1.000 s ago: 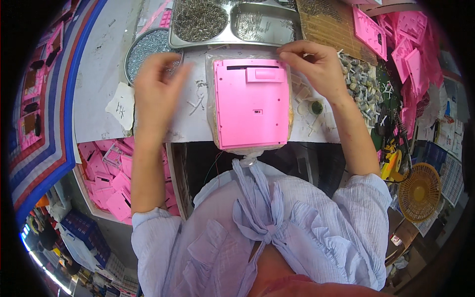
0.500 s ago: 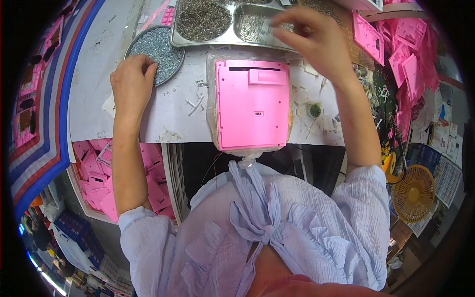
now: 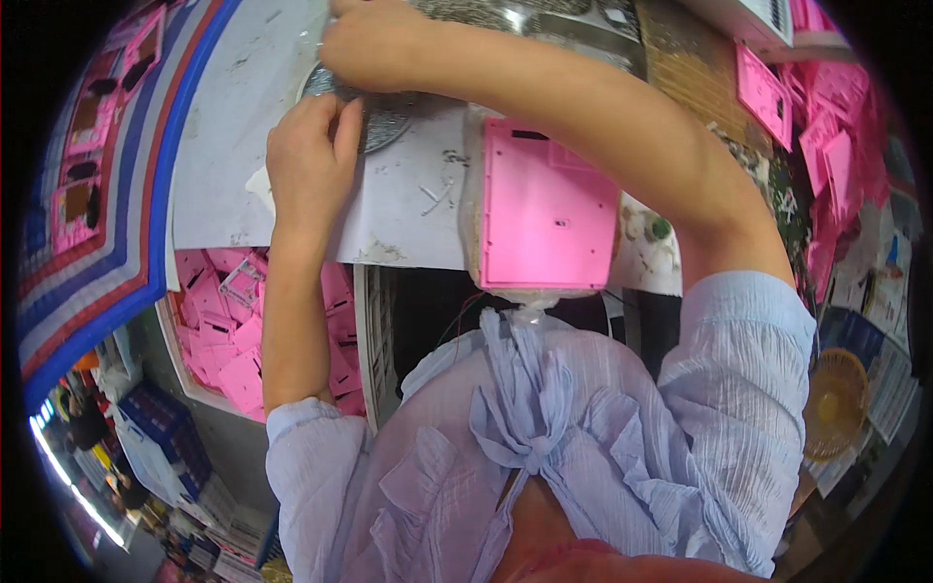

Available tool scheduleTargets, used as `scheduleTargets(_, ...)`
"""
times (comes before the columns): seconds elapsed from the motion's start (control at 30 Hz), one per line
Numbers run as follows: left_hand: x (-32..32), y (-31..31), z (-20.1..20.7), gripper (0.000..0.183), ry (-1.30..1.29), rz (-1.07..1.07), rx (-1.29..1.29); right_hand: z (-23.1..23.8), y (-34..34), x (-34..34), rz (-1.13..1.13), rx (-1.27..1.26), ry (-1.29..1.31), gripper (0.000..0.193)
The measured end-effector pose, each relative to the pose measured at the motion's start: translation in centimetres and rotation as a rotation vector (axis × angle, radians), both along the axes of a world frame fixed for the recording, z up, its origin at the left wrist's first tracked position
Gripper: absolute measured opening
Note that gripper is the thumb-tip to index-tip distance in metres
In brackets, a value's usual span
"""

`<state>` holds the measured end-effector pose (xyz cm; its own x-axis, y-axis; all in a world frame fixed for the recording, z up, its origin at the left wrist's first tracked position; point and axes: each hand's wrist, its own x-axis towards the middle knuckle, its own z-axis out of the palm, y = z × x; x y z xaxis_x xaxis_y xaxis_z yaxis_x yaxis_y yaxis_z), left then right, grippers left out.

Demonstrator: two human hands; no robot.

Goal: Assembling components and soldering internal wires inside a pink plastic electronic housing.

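**Both hands at the round bowl, right arm crossing over the pink casing**

The white table [image 3: 413,219] ends in a front edge just before the person's body, and the pink casing [image 3: 549,233] lies at that edge on a plastic-wrapped pad. Between casing and bowl runs a strip of tabletop with a few small white pieces [image 3: 434,199] on it.

The right forearm spans this side of the metal tray [image 3: 573,31] and covers the casing's upper right corner (whether it touches, I cannot tell). A striped cloth [image 3: 131,257] borders the left; pink parts [image 3: 838,117] pile up at far right.

The bowl [image 3: 392,141] holds small silvery pieces. The left hand [image 3: 311,151] is at its near left rim, fingers curled; the right hand [image 3: 374,44] is above its far side, fingers bent. I cannot tell whether either grips anything. Below the table, a box [image 3: 175,352] holds more pink pieces [image 3: 224,325].
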<state>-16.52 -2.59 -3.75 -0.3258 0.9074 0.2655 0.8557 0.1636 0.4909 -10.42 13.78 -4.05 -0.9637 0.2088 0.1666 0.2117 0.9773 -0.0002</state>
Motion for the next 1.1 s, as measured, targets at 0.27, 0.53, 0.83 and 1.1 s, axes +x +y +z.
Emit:
scheduleTargets(0.27,11.7,-1.9,2.1,0.012,-0.165,-0.448,0.110,0.4,0.7,2.2,0.022,0.042,0.141,0.020)
scheduleTargets(0.53,16.2,1.6,0.7,0.010,-0.056,-0.587,0.266,5.7,-0.4,18.5,-0.087,-0.942,0.646,0.020)
scheduleTargets(0.83,16.8,1.3,1.3,0.013,0.075,-0.598,0.186,4.5,-9.6,32.5,-0.591,-1.553,0.725,0.010)
scheduleTargets(1.1,6.1,1.0,1.1,0.034,-0.242,-0.157,0.068,2.1,-12.9,32.3,-0.607,-1.110,0.677,0.016)
